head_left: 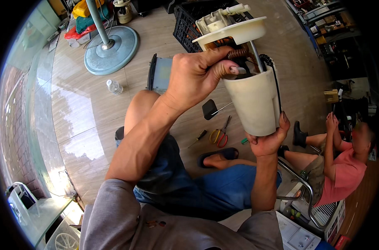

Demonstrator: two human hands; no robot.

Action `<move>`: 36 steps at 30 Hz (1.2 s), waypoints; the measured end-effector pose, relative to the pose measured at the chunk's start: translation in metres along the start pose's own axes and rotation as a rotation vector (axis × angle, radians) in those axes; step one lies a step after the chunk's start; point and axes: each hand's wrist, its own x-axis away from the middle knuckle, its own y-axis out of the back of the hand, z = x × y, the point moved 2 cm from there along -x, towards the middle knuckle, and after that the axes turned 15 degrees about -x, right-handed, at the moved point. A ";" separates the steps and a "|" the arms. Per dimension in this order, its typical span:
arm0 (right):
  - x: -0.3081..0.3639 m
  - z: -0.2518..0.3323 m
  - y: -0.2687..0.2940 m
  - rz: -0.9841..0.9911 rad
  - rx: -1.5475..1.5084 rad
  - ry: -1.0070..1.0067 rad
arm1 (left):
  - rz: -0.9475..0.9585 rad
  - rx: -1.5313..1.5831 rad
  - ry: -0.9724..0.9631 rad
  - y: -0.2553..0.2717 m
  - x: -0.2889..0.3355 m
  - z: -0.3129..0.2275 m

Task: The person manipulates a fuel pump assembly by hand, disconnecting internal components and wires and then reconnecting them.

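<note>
A fuel pump module (252, 100) is held up in front of me, its off-white plastic canister upright but slightly tilted. Above the canister's mouth sits its round cream flange (235, 31), with a gap between the two. A metal rod (256, 54), a brown corrugated hose (239, 53) and a black coiled wire (266, 61) span that gap. My left hand (202, 71) is closed, thumb and fingers pinching a dark part beside the hose at the canister's rim. From below, my right hand (267, 139) is wrapped around the canister's base.
On the tiled floor lie a screwdriver (197, 138), scissors (220, 133), a black flat piece (209, 109), a plastic bottle (114, 87) and a grey metal box (161, 73). Beyond stand a black crate (187, 31) and a round pole base (112, 52). A person (343, 175) sits at the right.
</note>
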 end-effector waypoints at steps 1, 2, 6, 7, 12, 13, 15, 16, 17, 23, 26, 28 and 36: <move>0.000 0.000 -0.001 0.002 -0.001 -0.007 | -0.007 -0.011 -0.002 0.000 0.000 0.000; 0.000 0.000 -0.002 0.003 -0.002 -0.015 | -0.015 -0.023 -0.003 -0.001 0.000 0.000; -0.002 0.002 0.001 0.042 0.012 -0.051 | -0.014 -0.086 -0.015 -0.001 0.000 0.000; -0.002 0.002 0.000 0.025 -0.003 -0.060 | -0.017 -0.096 -0.012 -0.001 0.000 -0.001; -0.002 0.003 0.000 0.028 -0.024 -0.079 | -0.039 -0.077 -0.033 -0.003 0.001 -0.003; -0.001 0.002 -0.001 0.016 -0.036 -0.067 | -0.079 -0.064 -0.073 -0.003 0.002 -0.003; -0.001 0.002 0.000 0.006 -0.049 -0.054 | -0.121 -0.052 -0.115 -0.003 0.002 -0.005; -0.001 0.002 0.002 0.022 -0.046 -0.045 | -0.164 -0.052 -0.091 -0.003 0.003 -0.007; -0.001 0.002 0.004 0.038 -0.044 -0.036 | -0.206 -0.052 -0.067 -0.003 0.004 -0.009; 0.001 0.002 -0.002 0.022 -0.033 0.025 | -0.211 0.020 0.040 -0.003 0.011 -0.017; 0.002 0.004 -0.002 0.039 0.012 0.038 | -0.212 0.109 0.064 -0.010 0.011 -0.011; 0.001 0.005 0.001 0.068 0.005 0.030 | -0.192 0.151 0.066 -0.012 0.010 -0.011; 0.003 0.005 0.003 0.039 0.041 0.052 | -0.094 0.394 0.181 -0.019 0.008 -0.005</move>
